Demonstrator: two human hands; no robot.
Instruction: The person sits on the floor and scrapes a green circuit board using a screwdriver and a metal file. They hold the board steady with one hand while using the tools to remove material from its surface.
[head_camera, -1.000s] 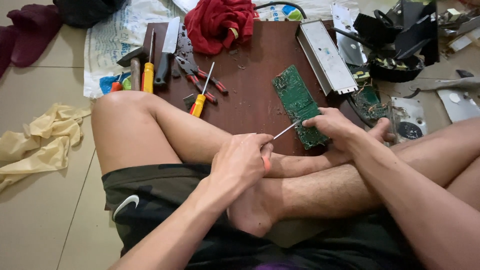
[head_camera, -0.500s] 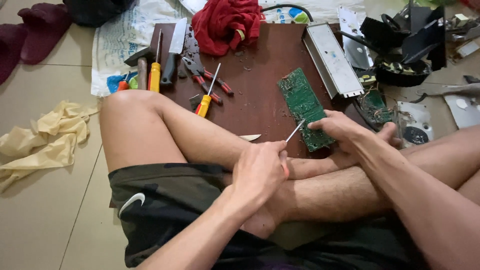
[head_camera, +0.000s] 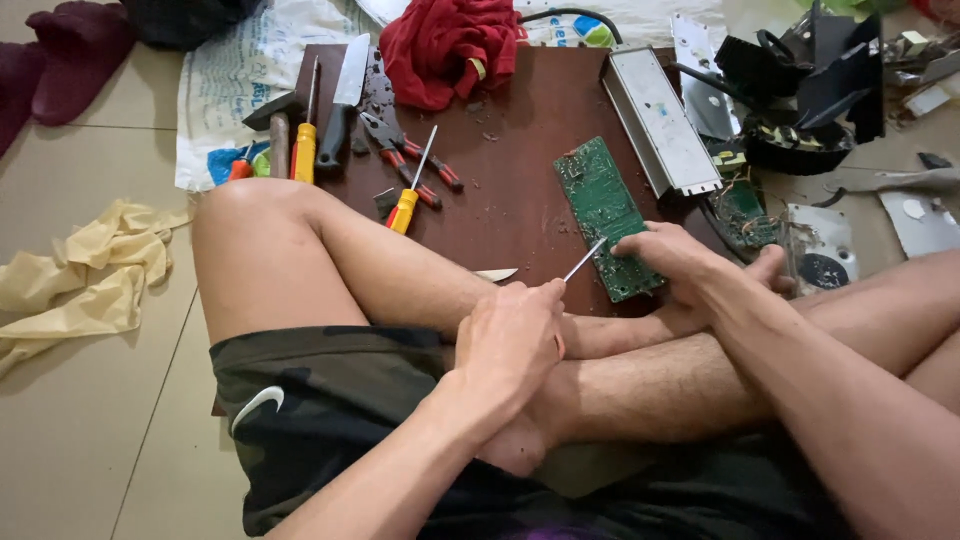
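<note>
Left hand (head_camera: 510, 335) is closed around a screwdriver (head_camera: 583, 261), its shaft slanting up-right to the green circuit board (head_camera: 608, 215). Right hand (head_camera: 672, 258) presses fingers flat on the board's near end (long axis running away) on the tabletop (head_camera: 500, 190).
</note>
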